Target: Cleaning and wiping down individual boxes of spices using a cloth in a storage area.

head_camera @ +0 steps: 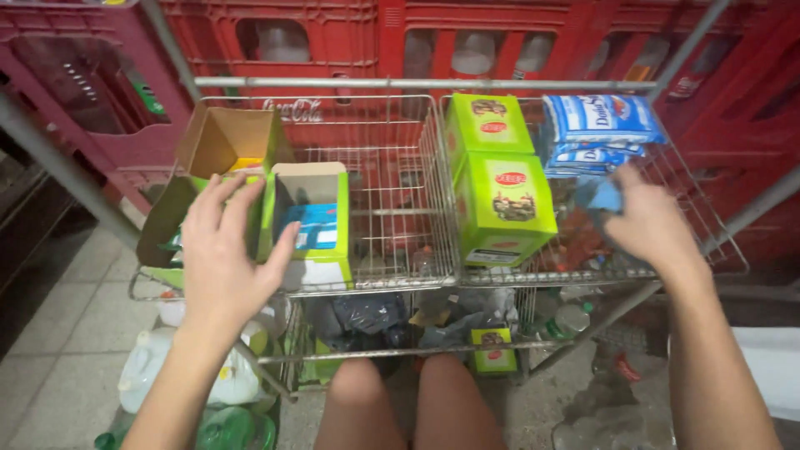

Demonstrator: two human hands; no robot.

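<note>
My left hand (223,254) is spread open, resting on the open green box (310,221) in the left wire basket (392,275). It looks light and bendy, so I'd hold its sides gently. My right hand (650,225) squeezes a soft blue packet (602,196).

Bare basket middle (392,208) between green boxes (500,200)

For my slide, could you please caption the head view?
Left hand on an open green box, right hand holding blue packet over wire basket.
</note>
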